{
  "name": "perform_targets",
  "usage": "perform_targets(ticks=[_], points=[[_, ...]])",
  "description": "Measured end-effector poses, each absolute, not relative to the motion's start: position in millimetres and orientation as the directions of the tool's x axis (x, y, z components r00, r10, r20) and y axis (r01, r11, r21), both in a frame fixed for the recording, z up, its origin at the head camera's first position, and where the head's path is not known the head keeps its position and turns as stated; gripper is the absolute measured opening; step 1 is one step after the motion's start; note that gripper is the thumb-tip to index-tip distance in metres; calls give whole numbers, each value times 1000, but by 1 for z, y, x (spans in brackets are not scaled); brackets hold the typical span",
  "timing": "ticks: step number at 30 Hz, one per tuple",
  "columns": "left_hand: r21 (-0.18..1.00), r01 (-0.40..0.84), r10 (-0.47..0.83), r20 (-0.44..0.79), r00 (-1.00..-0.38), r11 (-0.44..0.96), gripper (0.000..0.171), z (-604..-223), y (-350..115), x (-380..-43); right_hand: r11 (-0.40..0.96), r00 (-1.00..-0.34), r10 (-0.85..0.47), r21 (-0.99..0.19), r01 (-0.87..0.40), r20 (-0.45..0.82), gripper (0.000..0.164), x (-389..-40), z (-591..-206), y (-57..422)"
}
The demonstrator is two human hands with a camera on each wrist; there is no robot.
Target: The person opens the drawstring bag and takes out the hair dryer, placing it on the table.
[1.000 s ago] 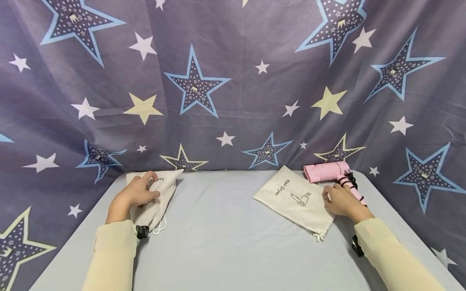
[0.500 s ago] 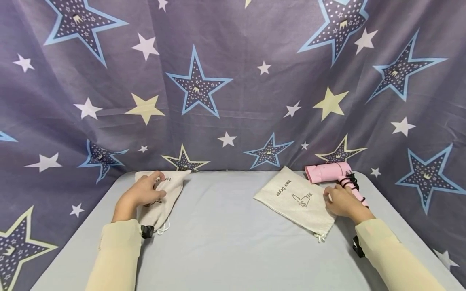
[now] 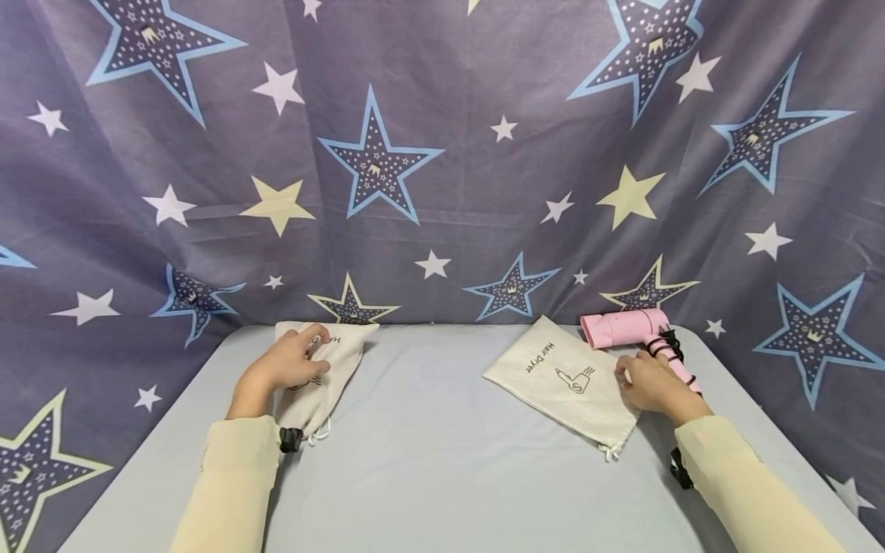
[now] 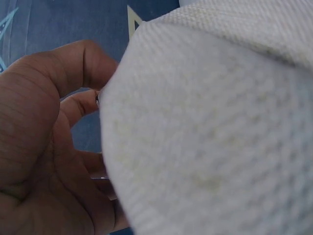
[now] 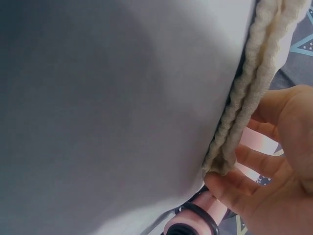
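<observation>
Under my left hand (image 3: 289, 362) lies a cream drawstring pouch (image 3: 318, 401) printed with a hair dryer picture, partly hidden by the hand. My left thumb and fingers grip its side; in the left wrist view the pouch fabric (image 4: 200, 122) fills most of the frame. On the right lies a second, flatter pouch (image 3: 553, 376) marked "Hair Dryer". My right hand (image 3: 653, 382) pinches its corner at the gathered mouth (image 5: 244, 93). Just behind that hand is a pink hair dryer (image 3: 622, 328) with its black cord wound on the handle.
The pale grey tabletop (image 3: 429, 461) stretches between the two pouches. A purple star-printed curtain (image 3: 442, 192) hangs along the back and sides. Black wrist cameras are strapped on both wrists.
My left hand has slid the left pouch to the right along the table. The right hand, the flat pouch and the hair dryer have stayed in place; the head view has shifted slightly.
</observation>
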State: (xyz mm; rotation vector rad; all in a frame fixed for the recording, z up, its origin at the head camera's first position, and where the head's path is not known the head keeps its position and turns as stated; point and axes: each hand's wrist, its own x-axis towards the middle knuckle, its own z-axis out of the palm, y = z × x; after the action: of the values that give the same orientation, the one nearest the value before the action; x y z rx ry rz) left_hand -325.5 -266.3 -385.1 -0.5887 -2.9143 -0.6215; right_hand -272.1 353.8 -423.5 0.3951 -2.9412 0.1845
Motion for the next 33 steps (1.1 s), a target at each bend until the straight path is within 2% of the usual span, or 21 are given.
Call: perform_targets(ticks=[33], points=[[387,441,429,124,-895,809,44,-382,-204,-320,961,-956,-244,-93,-261,163,13,-273,-421,352]])
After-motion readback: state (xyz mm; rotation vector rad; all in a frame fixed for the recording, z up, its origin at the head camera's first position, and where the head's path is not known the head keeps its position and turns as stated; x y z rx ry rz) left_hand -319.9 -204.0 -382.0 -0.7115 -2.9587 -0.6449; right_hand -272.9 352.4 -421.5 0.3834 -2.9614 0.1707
